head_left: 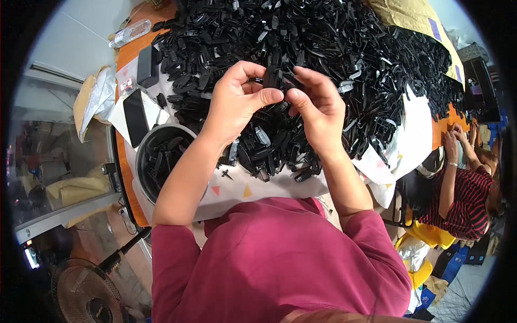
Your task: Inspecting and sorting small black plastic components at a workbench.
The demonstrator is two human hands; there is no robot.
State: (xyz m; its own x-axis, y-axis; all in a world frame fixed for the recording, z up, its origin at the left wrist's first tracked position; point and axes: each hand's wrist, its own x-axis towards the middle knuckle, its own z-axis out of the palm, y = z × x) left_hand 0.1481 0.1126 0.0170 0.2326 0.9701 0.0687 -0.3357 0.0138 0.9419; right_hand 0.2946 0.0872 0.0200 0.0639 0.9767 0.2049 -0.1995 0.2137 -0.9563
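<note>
Both my hands are raised over a big heap of black plastic clip-like parts (258, 32). Between the thumb and fingers of my left hand (234, 102) is a small black plastic part (273, 77), held upright. My right hand (322, 110) is closed beside it, with its thumb tip close to the left thumb. A dark piece shows between the right thumb and index finger; whether it belongs to the same part I cannot tell. Below my left forearm stands a round grey bucket (141, 175) with black parts inside.
A phone (135, 116), a black box (145, 67) and a clear plastic bottle (131, 33) lie along the table's left side. A yellow sack (409, 16) borders the heap at far right. Another person in a striped shirt (463, 199) works at the right. A fan (86, 290) stands lower left.
</note>
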